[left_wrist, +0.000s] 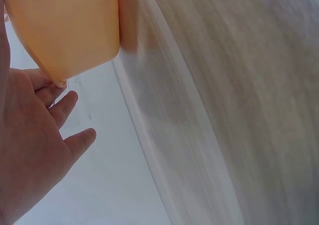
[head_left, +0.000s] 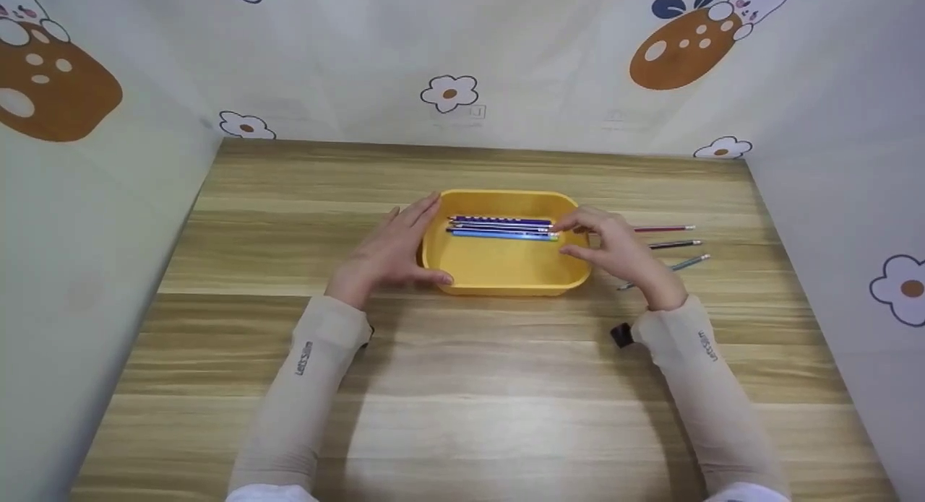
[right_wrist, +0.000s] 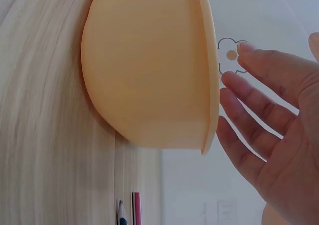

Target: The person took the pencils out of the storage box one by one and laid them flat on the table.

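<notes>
A yellow plastic basin [head_left: 506,278] sits on the table. Several blue and purple pencils [head_left: 502,227] lie side by side inside it, near its back wall. My left hand [head_left: 390,253] holds the basin's left end, thumb over the front corner of the rim and fingers at the back corner. In the left wrist view, some of its fingers [left_wrist: 64,109] stand off the rim. Over the basin's right end is my right hand [head_left: 614,245], thumb and forefinger apart near the pencils' eraser ends. In the right wrist view, nothing shows between its loosely bent fingers [right_wrist: 259,103].
Right of the basin lie a red pencil [head_left: 665,228], a dark pencil [head_left: 676,244] and a teal pencil [head_left: 690,262], partly behind the right hand. Patterned cloth walls [head_left: 347,76] enclose the wooden table [head_left: 477,415] at the back and sides.
</notes>
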